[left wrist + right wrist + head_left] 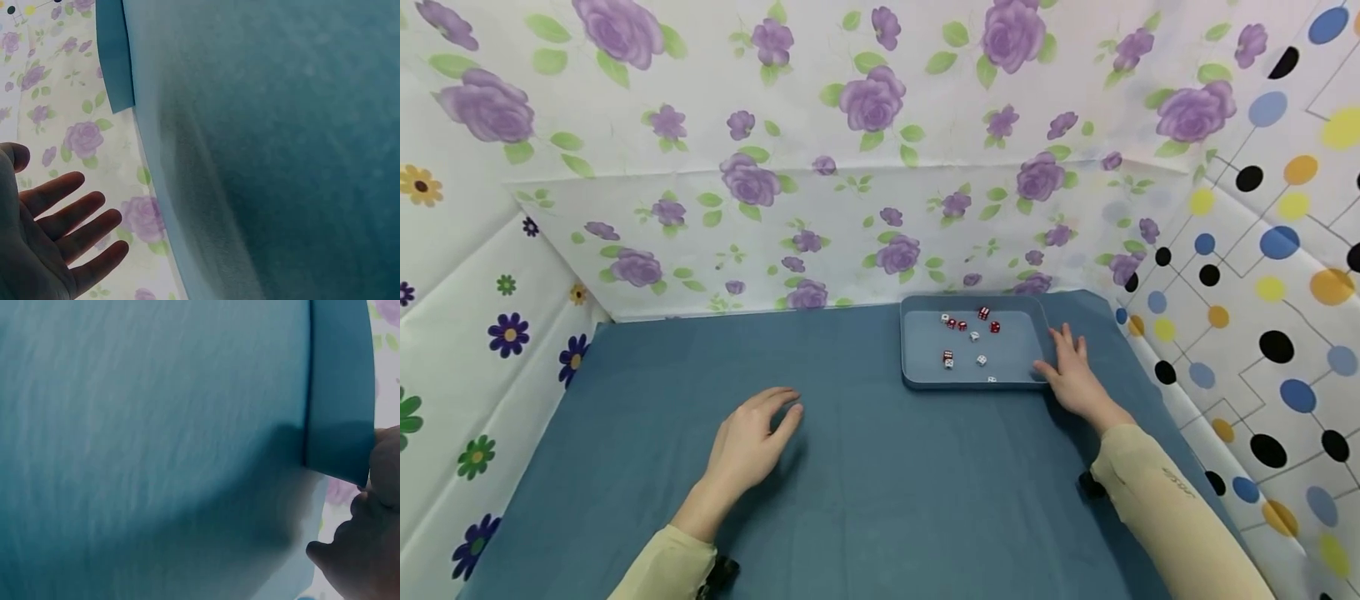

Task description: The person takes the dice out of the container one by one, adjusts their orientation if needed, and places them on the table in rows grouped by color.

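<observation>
A shallow blue-grey tray (1018, 346) lies near the back right of the table. Scattered inside it are several small red dice (995, 327) and white dice (981, 360). My right hand (1077, 383) is at the tray's right side, fingers spread along the outside and thumb at the rim near the front corner. In the right wrist view, part of that hand (365, 544) shows beside the corner of the tray's wall (340, 394). Left of the tray, my left hand (747, 442) hovers over the cloth, fingers loosely bent and nothing in them.
A blue cloth (850, 500) covers the table. Behind it stands a wall sheet with purple roses (895, 254). Flowered sheeting (508, 333) borders the left side, and dotted sheeting (1277, 346) rises close beyond the right hand.
</observation>
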A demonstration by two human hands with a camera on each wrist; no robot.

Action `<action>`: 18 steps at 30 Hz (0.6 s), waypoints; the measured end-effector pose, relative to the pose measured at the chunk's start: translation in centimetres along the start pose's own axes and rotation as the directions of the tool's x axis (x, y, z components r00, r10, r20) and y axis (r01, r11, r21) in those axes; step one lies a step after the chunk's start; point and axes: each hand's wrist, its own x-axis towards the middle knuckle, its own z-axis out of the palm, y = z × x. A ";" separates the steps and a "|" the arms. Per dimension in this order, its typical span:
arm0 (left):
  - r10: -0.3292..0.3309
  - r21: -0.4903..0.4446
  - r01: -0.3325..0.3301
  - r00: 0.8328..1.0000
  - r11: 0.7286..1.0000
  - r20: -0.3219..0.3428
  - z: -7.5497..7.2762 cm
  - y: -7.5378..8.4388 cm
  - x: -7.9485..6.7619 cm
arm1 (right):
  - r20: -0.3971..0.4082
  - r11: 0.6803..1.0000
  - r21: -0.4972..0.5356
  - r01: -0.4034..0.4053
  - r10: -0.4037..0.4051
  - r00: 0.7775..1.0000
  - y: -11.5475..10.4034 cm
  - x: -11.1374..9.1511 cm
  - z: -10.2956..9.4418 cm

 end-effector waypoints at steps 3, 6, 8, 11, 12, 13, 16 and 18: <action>-0.001 -0.001 0.001 1.000 1.000 -0.003 -0.1 0.0 0.0 | 0.053 1.000 0.007 0.006 -0.007 0.999 -0.9 0.1 0.6; -0.007 0.000 0.007 1.000 1.000 -0.004 -0.1 0.0 -0.1 | 0.090 0.999 0.021 0.027 -0.028 0.996 -1.7 0.1 1.2; -0.009 0.001 0.009 1.000 1.000 -0.004 -0.1 0.0 -0.1 | 0.095 0.999 0.027 0.038 -0.040 0.995 -2.2 0.1 1.6; -0.007 -0.005 0.007 1.000 1.000 -0.003 0.0 -0.1 -0.1 | 0.095 0.998 0.046 0.051 -0.055 0.994 -2.9 0.1 2.1; -0.008 -0.007 0.008 1.000 1.000 -0.004 0.0 -0.1 -0.1 | 0.092 0.997 0.047 0.054 -0.058 0.994 -3.1 0.2 2.2; -0.008 -0.008 0.008 1.000 1.000 -0.005 0.1 -0.1 -0.1 | 0.090 0.997 0.053 0.055 -0.060 0.994 -3.3 0.2 2.5; -0.008 -0.011 0.008 1.000 1.000 -0.004 0.1 0.0 0.0 | 0.088 0.996 0.074 0.043 -0.050 0.995 -4.0 0.3 3.2; -0.009 -0.009 0.009 1.000 1.000 -0.004 0.1 0.0 0.1 | 0.090 0.996 0.082 0.027 -0.035 0.995 -4.6 0.4 3.9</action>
